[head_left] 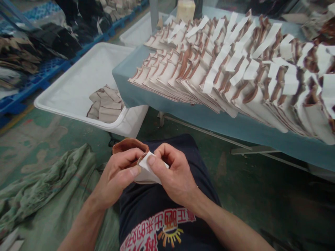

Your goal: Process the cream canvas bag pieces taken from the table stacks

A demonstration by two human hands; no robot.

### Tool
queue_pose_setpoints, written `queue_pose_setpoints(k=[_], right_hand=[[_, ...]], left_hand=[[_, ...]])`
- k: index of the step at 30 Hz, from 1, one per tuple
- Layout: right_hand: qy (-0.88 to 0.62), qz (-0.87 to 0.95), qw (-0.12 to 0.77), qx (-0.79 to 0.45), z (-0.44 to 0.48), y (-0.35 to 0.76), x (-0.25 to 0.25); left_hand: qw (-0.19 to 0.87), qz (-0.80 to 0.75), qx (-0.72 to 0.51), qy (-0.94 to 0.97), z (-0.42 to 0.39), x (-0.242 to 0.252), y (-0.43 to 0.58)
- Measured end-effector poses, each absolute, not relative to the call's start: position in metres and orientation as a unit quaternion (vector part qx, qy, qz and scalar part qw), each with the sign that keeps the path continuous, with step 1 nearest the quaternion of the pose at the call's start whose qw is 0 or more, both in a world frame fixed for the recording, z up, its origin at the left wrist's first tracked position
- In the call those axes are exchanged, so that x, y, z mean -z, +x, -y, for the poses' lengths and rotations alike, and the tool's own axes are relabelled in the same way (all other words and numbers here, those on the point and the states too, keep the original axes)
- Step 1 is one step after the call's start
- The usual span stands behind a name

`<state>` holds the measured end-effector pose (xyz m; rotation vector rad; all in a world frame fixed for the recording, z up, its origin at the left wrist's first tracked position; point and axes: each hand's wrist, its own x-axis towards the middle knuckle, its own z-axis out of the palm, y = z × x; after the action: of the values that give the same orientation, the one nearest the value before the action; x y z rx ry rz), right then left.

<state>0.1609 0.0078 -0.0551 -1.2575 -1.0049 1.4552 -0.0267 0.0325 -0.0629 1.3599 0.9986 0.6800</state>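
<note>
Over my lap, my left hand (117,172) is closed round the near edge of a brown leather piece (131,143) with a pale lining, its far rim curling up. My right hand (174,170) pinches a white strip (149,169), the thumb pressed flat on top of it. The strip lies against the edge of the leather piece, and both thumbs are close together there. The underside of the piece and some of my fingertips are hidden.
A table with a blue-grey cover (125,75) carries rows of stacked pale-lined brown pieces (167,73), many with white strips (217,69) on them. Left of it stands a white plastic bin (68,83) with folded pieces (107,106). Green sacking (60,184) lies on the floor.
</note>
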Motion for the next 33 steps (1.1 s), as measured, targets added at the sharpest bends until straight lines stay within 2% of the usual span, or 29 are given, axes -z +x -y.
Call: queue_pose_setpoints(k=[4, 11, 26, 33], right_hand=[[-0.514, 0.411, 0.472, -0.586, -0.006, 0.159, 0.055], [-0.517, 0.397, 0.478, -0.589, -0.001, 0.155, 0.059], [-0.519, 0.404, 0.494, -0.57, 0.008, 0.152, 0.068], [-0.546, 0.476, 0.511, -0.463, 0.011, 0.153, 0.073]], left_hand=[[0.632, -0.411, -0.315, 0.577, -0.031, 0.06, -0.021], [0.567, -0.441, -0.322, 0.617, -0.032, 0.05, -0.013], [0.536, -0.441, -0.328, 0.641, -0.029, 0.054, -0.012], [0.497, -0.442, -0.328, 0.671, -0.028, 0.053, -0.012]])
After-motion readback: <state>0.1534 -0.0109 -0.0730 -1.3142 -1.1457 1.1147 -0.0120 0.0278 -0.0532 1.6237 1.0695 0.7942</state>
